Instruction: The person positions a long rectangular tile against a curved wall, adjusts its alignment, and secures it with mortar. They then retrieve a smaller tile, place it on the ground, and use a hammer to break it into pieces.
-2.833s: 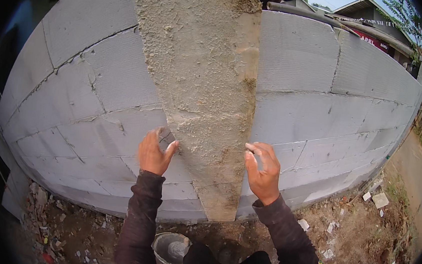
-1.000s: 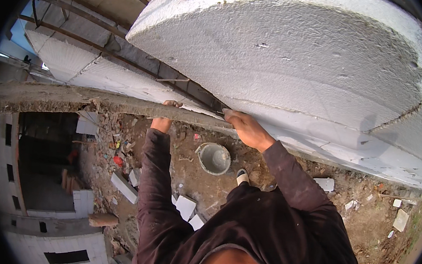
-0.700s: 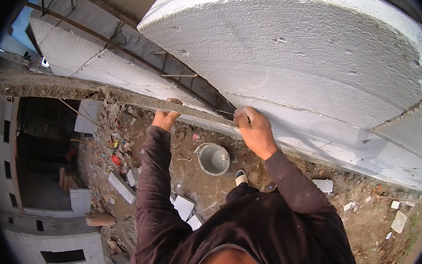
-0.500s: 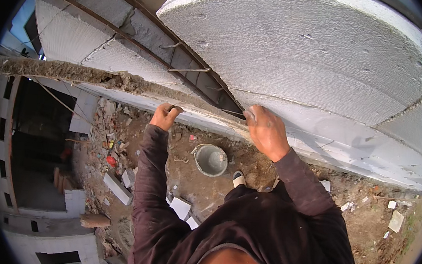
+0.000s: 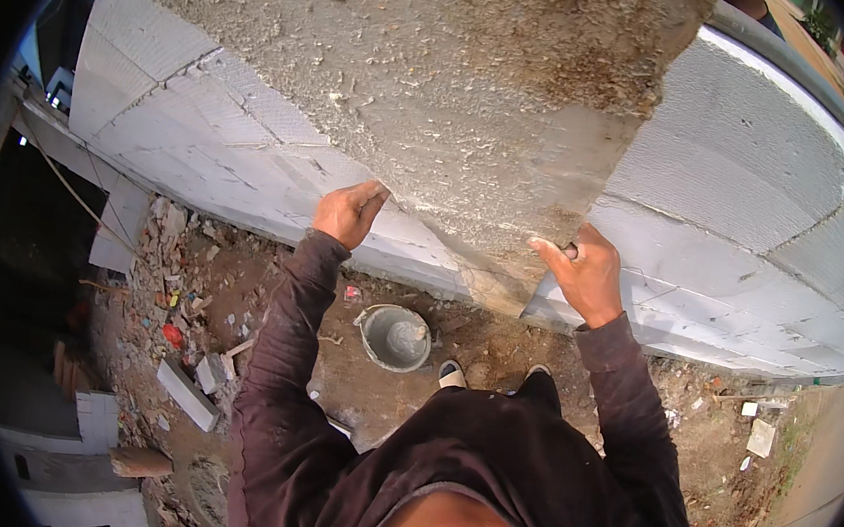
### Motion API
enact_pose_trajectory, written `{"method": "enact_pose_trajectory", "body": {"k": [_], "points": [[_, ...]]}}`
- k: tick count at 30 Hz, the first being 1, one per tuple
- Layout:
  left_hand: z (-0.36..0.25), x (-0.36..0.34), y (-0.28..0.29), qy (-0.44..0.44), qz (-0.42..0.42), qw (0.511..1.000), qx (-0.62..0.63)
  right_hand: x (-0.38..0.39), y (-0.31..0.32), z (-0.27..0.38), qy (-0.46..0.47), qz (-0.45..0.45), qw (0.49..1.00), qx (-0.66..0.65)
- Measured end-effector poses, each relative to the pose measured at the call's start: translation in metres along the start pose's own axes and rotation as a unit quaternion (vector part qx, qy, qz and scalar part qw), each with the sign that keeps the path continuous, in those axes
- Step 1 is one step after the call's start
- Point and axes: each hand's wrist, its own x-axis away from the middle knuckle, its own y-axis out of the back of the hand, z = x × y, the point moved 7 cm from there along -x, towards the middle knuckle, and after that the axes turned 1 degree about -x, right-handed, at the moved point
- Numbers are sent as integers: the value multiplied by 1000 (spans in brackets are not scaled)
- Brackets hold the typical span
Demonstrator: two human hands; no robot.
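Note:
A long, cement-crusted board (image 5: 455,116) stands against the wall of pale grey blocks (image 5: 731,170), spanning the upper middle of the view and narrowing downward. My left hand (image 5: 355,207) pinches its left edge, with the fingertips curled at the rim. On the opposite edge, my right hand (image 5: 583,263) grips with curled fingers, thumb on the board's face. Rough cement and brown stains cover that face. Whatever lies behind the board is hidden.
Below, a grey bucket (image 5: 395,338) stands on rubble-strewn dirt near my feet (image 5: 451,375). Broken white blocks (image 5: 188,392) lie to the left, beside a partly built structure (image 5: 36,431). At the far right runs a pale path (image 5: 821,459). A pipe (image 5: 800,71) lies along the wall's top.
The board was edge-on, with a steel-bar column exposed behind it; now its face is turned to me and covers that column. My right hand has moved rightward; the left hand slightly up.

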Motion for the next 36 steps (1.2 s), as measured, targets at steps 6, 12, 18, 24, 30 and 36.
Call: {"method": "enact_pose_trajectory", "body": {"k": [6, 12, 18, 24, 30, 36], "points": [[54, 36, 13, -90, -18, 996, 19, 19, -44, 34, -41, -85, 994, 56], [95, 43, 18, -99, -33, 991, 86, 30, -74, 62, -145, -136, 970, 138], [72, 26, 28, -9, -63, 998, -11, 12, -72, 62, -161, -83, 961, 208], [-65, 30, 54, -212, -381, 899, -34, -7, -44, 24, -135, -40, 973, 181], [-254, -46, 14, -376, -305, 849, -214, -2, 21, -5, -43, -69, 994, 79], [-322, -80, -20, -354, -325, 843, -243, 1, 98, -68, -45, 42, 998, 8]]}}
